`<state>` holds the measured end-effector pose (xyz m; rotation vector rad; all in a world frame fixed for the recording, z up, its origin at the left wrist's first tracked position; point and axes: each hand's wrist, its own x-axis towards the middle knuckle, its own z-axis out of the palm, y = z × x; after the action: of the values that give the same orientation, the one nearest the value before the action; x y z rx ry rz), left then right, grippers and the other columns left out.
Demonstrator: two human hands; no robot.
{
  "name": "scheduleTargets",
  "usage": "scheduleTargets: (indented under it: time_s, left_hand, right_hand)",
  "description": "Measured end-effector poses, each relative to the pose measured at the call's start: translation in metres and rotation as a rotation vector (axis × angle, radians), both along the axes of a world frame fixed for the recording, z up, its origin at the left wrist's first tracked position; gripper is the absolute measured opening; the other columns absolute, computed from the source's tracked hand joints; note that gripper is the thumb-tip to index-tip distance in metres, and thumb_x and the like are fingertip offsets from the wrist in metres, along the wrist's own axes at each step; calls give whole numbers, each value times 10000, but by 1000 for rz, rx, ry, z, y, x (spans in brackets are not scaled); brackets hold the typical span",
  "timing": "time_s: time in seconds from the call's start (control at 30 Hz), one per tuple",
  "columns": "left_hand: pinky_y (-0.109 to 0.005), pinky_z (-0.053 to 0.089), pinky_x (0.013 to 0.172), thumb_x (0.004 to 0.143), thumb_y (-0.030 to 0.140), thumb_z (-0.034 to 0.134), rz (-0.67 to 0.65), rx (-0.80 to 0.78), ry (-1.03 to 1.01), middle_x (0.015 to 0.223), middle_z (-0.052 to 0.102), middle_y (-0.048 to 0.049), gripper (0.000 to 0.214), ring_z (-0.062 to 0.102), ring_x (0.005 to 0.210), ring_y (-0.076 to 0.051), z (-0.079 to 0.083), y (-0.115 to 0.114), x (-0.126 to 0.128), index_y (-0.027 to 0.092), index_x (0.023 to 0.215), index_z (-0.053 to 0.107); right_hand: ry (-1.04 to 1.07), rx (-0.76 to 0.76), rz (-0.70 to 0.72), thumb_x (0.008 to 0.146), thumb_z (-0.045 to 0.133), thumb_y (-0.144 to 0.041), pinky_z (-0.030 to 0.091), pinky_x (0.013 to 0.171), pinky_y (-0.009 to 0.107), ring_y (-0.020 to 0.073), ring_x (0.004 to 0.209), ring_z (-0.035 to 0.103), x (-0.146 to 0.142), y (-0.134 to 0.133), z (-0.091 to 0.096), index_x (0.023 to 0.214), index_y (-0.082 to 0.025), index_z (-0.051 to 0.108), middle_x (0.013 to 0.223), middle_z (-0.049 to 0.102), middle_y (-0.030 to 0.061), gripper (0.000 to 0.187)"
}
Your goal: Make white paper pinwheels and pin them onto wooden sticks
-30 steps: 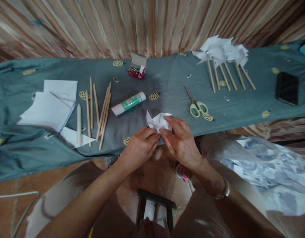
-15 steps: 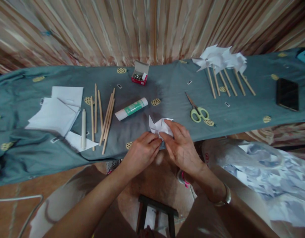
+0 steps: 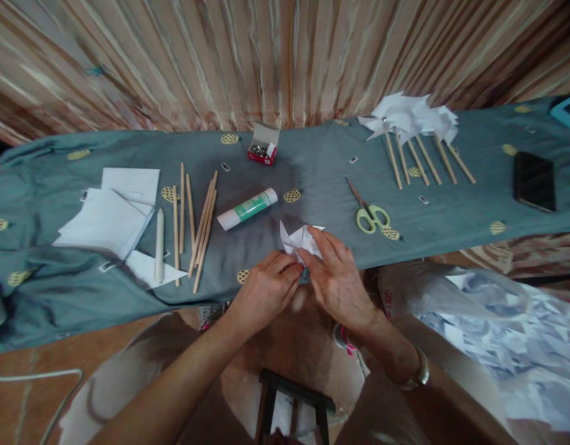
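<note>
A white paper pinwheel lies at the table's near edge, its pointed blades folded and partly covered by my fingers. My left hand pinches its lower left side with curled fingers. From the right, my right hand holds the same paper, thumb on the middle and fingers along the right side. A glue stick lies just beyond, to the left. Green-handled scissors rest open to the right of my hands. Further back stands an open red box of small metal pins.
Several wooden sticks and a white pen-like tool lie left, beside stacked white paper. Finished pinwheels on sticks lie back right, a black phone far right. A plastic bag of paper scraps sits below, right.
The view has shifted slightly, so the table things appear a little lower. Both hands keep their hold on the paper pinwheel, with hardly any finger movement.
</note>
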<state>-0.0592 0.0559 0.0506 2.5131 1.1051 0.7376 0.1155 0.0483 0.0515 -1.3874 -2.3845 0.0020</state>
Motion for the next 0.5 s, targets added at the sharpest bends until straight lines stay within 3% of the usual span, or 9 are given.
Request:
scheduleTargets:
  time_s: [0.5]
  left_hand:
    - [-326, 580, 769, 913, 118, 514, -9, 11, -8, 904, 675, -85, 148, 615, 840, -190, 1, 1, -1, 107, 944, 658]
  right_hand:
    - [123, 79, 11, 926, 422, -109, 389, 980, 446, 284, 1302, 434, -10, 0, -12, 1186, -122, 588, 1393, 527, 190, 309]
